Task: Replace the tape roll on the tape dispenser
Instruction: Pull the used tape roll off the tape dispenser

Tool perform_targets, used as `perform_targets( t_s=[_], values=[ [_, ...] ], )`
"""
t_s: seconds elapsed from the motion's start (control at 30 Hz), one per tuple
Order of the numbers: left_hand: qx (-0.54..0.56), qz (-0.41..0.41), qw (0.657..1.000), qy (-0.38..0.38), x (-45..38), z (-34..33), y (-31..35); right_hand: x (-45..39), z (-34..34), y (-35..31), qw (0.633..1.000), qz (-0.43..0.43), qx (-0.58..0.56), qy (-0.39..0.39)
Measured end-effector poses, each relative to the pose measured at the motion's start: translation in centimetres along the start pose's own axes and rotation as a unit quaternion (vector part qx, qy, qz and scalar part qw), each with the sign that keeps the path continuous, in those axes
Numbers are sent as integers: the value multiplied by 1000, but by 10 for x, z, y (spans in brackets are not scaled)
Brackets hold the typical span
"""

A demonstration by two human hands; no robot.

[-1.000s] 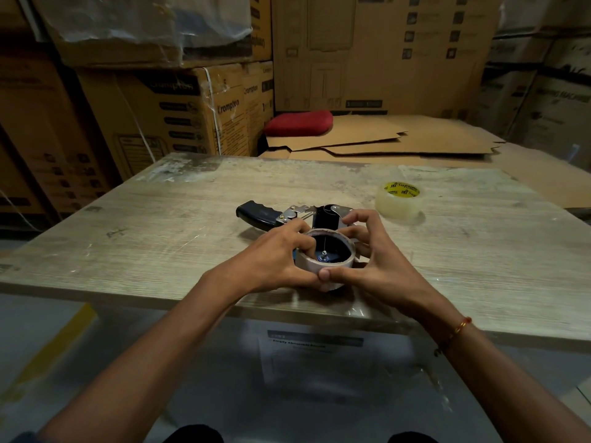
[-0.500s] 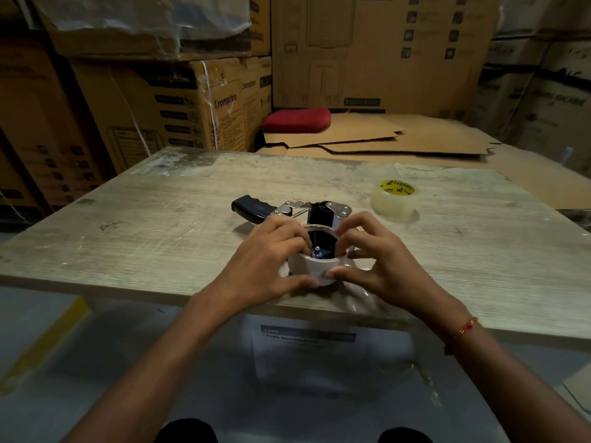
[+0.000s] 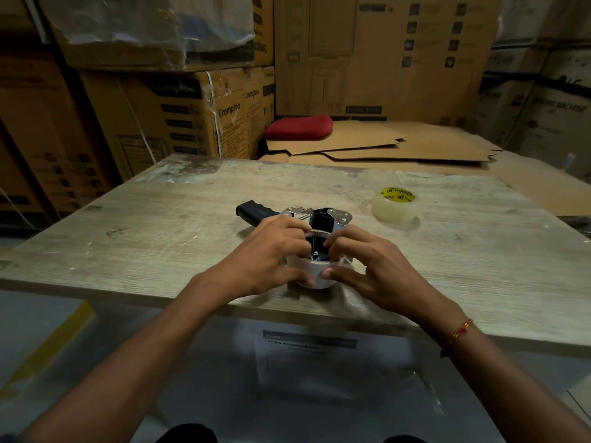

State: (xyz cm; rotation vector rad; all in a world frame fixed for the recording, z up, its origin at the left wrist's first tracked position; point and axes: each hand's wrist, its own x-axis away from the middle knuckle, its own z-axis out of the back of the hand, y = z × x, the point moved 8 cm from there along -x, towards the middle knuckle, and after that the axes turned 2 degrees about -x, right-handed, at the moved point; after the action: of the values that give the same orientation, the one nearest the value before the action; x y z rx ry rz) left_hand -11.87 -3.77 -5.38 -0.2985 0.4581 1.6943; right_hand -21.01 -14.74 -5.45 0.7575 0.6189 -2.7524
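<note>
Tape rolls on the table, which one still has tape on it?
The clear roll with the yellow label, lying flat and untouched at the far right. The one both hands grip on the dispenser is a bare whitish core.

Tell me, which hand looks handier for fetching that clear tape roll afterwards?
The right hand, probably. The clear tape roll with the yellow label lies on the wooden table on that side. The left hand would have to cross over the black-handled tape dispenser.

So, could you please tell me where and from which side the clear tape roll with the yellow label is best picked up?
Grip the clear tape roll with the yellow label by its curved outer wall, from above. It lies flat on the wooden table, hole upward, apart from the dispenser, with bare tabletop around it.
</note>
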Motion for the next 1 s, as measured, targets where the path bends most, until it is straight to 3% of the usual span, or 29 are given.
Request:
perform_targets(
  t_s=[0.4,0.67,0.8,0.87,0.93,1.0],
  values=[
    [-46,2,998,-31,2,5,5,4,7,-10,999,-4,14,33],
    [-22,56,996,-68,-1,0,-8,8,6,-2,995,-33,-57,77],
    [8,73,997,10,10,6,2,9,-2,14,983,-109,-141,33],
    [65,130,988,46,24,1,7,9,-7,17,974,-139,-180,-1],
    [160,222,961,27,38,-18,1,6,-13,16,968,-156,-196,-34],
    [201,257,945,27,43,-32,-2,1,-18,16,966,-167,-190,-48]
  ],
)
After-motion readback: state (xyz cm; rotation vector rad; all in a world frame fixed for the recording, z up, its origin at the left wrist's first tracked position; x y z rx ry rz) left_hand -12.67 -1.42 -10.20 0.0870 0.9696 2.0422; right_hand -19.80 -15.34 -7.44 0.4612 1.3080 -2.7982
